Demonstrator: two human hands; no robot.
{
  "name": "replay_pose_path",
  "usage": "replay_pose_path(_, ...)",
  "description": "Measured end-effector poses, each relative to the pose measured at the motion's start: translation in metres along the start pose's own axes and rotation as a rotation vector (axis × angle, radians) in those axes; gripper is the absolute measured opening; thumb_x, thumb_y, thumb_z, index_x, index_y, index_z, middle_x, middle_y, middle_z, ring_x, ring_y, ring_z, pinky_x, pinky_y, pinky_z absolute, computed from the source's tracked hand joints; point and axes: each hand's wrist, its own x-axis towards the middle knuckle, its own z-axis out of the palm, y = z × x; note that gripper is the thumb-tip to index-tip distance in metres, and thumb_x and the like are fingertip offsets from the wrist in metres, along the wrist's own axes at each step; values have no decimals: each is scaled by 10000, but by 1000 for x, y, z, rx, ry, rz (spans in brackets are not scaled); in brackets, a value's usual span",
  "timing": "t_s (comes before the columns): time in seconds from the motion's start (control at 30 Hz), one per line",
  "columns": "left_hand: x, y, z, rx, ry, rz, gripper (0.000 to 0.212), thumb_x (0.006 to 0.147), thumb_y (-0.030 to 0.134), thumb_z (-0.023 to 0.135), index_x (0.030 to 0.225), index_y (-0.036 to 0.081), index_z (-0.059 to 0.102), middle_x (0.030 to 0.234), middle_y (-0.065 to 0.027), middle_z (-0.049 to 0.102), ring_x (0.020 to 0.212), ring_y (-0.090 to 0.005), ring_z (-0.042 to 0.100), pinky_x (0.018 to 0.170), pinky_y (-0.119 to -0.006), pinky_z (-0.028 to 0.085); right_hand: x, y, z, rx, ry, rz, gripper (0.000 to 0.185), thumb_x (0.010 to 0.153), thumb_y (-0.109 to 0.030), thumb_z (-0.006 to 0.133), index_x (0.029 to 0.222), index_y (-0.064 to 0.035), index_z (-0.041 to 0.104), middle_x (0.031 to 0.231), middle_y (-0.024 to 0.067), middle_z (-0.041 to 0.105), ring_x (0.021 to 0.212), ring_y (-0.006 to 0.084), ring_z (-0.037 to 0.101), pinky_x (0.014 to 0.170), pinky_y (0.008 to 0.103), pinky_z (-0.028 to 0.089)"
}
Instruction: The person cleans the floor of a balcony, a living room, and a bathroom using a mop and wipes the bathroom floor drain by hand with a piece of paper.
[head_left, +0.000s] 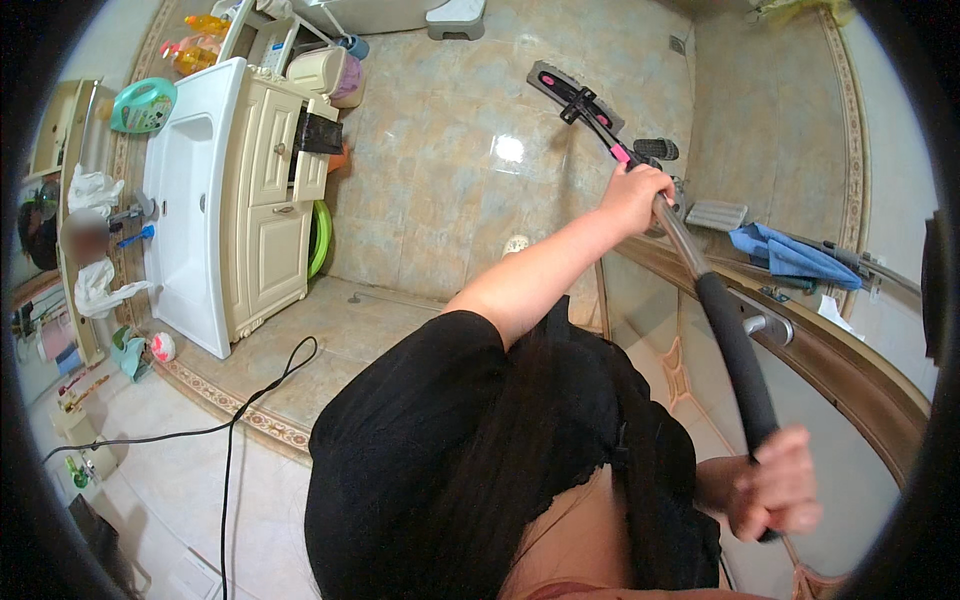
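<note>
A mop (686, 244) with a metal pole runs diagonally across the right half of the view. Its flat grey sponge head (574, 94) has black fittings with pink parts; whether it touches the tiled floor (442, 172) I cannot tell. My left hand (641, 195) is wrapped around the pole just behind the pink lever (619, 153). Lower right, my right hand (776, 484), somewhat blurred, grips the end of the black foam handle (735, 360).
A cream vanity cabinet (277, 255) with a white washbasin (193, 195) stands at left, one drawer pulled out. A bin (319, 71) is behind it. At right are a wood-framed door with a handle (769, 326) and a blue cloth (799, 259). A black cable (232, 420) trails at lower left.
</note>
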Motion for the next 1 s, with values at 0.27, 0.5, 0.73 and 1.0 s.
replay_pose_path(0.27, -37, 55, -69, 167, -211, 91, 136, 663, 98, 628, 761, 172, 568, 713, 16, 572, 811, -177, 557, 934, -457, 283, 29, -32, -60, 346, 174, -147, 256, 685, -95, 632, 660, -173, 390, 499, -103, 513, 485, 13, 509, 621, 172, 360)
replay_pose_path(0.5, -104, 15, -132, 383, -173, -168, 97, 695, 132, 615, 784, 145, 577, 740, -30, 601, 825, -215, 571, 910, -442, 312, 42, 30, -6, 774, 87, 125, 293, 678, -37, 665, 704, -116, 384, 519, -6, 501, 492, 119, 511, 562, 289, 450)
replay_pose_path(0.73, -131, -39, -162, 441, 16, -539, 90, 703, 143, 599, 791, 132, 582, 756, -80, 600, 776, -286, 564, 706, -397, 430, 73, 64, 55, 666, -85, 398, 262, 741, 13, 558, 625, -89, 346, 544, 47, 476, 517, 152, 477, 592, 338, 423)
replay_pose_path(1.0, -3, -15, -141, 377, -39, -392, 137, 682, 114, 577, 819, 113, 582, 771, -102, 607, 780, -298, 575, 652, -378, 452, 160, 87, 15, 481, -42, 48, 230, 739, -40, 546, 603, -72, 363, 475, 43, 469, 416, 144, 464, 456, 295, 430)
